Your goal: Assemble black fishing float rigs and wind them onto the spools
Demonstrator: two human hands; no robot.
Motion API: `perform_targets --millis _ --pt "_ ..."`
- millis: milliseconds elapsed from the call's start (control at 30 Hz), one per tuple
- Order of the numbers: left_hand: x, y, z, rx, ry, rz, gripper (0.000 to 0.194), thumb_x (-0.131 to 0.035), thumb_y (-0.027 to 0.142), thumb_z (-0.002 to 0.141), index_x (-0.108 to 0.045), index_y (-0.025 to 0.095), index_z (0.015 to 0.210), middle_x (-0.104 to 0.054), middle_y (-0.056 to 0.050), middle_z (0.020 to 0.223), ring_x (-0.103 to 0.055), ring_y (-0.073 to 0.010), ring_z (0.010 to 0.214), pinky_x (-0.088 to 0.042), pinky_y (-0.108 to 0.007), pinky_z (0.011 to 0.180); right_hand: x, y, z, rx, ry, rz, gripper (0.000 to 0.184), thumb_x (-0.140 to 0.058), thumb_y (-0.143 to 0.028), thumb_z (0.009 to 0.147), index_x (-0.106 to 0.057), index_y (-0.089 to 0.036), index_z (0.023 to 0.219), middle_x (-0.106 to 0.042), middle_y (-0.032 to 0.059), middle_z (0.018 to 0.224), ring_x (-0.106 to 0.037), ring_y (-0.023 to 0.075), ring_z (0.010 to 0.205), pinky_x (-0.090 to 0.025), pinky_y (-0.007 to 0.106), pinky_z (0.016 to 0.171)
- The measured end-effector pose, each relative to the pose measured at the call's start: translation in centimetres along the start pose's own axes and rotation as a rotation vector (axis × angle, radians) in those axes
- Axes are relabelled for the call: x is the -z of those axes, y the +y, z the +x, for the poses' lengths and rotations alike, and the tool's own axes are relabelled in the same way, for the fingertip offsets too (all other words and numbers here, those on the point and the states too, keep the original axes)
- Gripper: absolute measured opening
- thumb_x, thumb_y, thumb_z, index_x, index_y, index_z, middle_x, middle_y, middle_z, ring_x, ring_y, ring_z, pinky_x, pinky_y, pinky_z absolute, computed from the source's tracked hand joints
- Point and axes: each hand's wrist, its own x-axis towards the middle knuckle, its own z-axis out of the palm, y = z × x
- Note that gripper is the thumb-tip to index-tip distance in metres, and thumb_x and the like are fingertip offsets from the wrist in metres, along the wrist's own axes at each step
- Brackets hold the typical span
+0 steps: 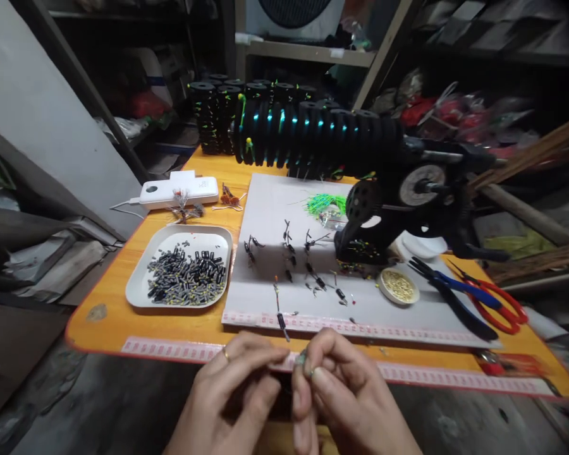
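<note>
The right hand (351, 392) pinches a small greenish piece (302, 359) between thumb and fingertips, just over the near edge of the surface (99, 325); the grip covers most of it, so its shape cannot be told. The left hand (232, 385) is beside it, half open, fingers loosely bent and thumb apart, with nothing visible in its grasp. Holding the piece by the fingertips probably gives fine control over something so tiny.

Just beyond the hands, a dark tube with thin ends (281, 321) lies on the white board (265, 208), and more dark pieces (309, 268) are scattered farther in, likely spread out so each can be picked up singly. The tray (131, 287) on the left holds many small dark and grey pieces, its rim probably stopping them from rolling off. On the right, a round dish (383, 292) keeps gold-coloured bits together. Beside it lie the blue-handled pliers (474, 291) and red-handled scissors (516, 316), seemingly within reach of the right hand.
</note>
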Motion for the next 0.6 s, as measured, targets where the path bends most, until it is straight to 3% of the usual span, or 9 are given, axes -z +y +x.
perform_targets --millis 67,100,200,267,367,500,600 --pt "-0.3 0.7 0.9 0.098 -0.059 -0.14 0.026 -0.062 0.041 0.084 -0.074 0.025 0.1 -0.069 -0.009 0.102 -0.064 -0.0231 0.095 -0.052 -0.031 0.081 0.2 -0.2 -0.4 0.029 0.01 -0.04 0.029 -0.067 -0.039 0.085 -0.049 -0.018 0.08 -0.066 -0.0023 0.064 -0.064 0.007 0.048 -0.046 0.016 0.046" --pt "-0.5 1.1 1.5 0.166 -0.121 -0.25 0.028 -0.061 0.044 0.084 -0.073 0.024 0.1 -0.07 -0.008 0.095 -0.066 -0.0221 0.089 -0.054 -0.031 0.076 0.3 -0.3 -0.7 0.044 0.02 -0.073 0.029 -0.067 -0.039 0.085 -0.049 -0.017 0.08 -0.066 -0.0017 0.065 -0.064 0.007 0.049 -0.047 0.016 0.046" --pt "-1.7 2.1 2.9 0.333 -0.315 -0.647 0.022 -0.061 0.042 0.086 -0.067 0.021 0.086 -0.053 0.003 0.051 -0.056 -0.0118 0.044 -0.047 -0.021 0.044 0.4 -0.5 -1.2 0.059 0.041 -0.158 0.031 -0.067 -0.042 0.084 -0.049 -0.017 0.08 -0.065 -0.0013 0.064 -0.062 0.0062 0.048 -0.047 0.017 0.048" --pt "-2.7 2.7 3.6 0.339 -0.294 -0.815 0.019 -0.064 0.036 0.085 -0.063 0.018 0.078 -0.042 0.008 0.043 -0.039 -0.0039 0.033 -0.035 -0.013 0.036 0.3 -0.7 -1.5 0.07 0.061 -0.203 0.034 -0.067 -0.045 0.083 -0.049 -0.016 0.078 -0.062 -0.0022 0.062 -0.057 0.0041 0.046 -0.044 0.016 0.047" --pt "-3.5 3.1 4.4 0.314 -0.163 -0.872 0.016 -0.071 0.029 0.081 -0.065 0.015 0.076 -0.043 0.008 0.045 -0.027 0.0015 0.037 -0.026 -0.006 0.038 0.2 -1.0 -1.7 0.101 0.088 -0.246 0.036 -0.067 -0.046 0.082 -0.048 -0.016 0.075 -0.06 -0.0025 0.062 -0.053 0.0027 0.045 -0.041 0.014 0.046" --pt "-3.7 2.5 4.0 0.386 -0.105 -0.917 0.016 -0.07 0.031 0.081 -0.066 0.016 0.078 -0.046 0.008 0.05 -0.028 0.0014 0.036 -0.028 -0.007 0.038 0.3 -1.1 -1.8 0.097 0.065 -0.209 0.036 -0.067 -0.047 0.082 -0.049 -0.016 0.077 -0.061 -0.002 0.063 -0.054 0.0035 0.045 -0.041 0.015 0.046" --pt "-3.7 1.8 2.9 0.42 -0.166 -0.875 0.03 -0.063 0.047 0.083 -0.069 0.018 0.09 -0.046 0.006 0.052 -0.042 -0.0038 0.039 -0.039 -0.015 0.04 0.7 -0.9 -1.7 0.077 0.048 -0.173 0.035 -0.067 -0.047 0.082 -0.05 -0.016 0.08 -0.061 -0.0019 0.064 -0.054 0.0037 0.044 -0.042 0.015 0.046"
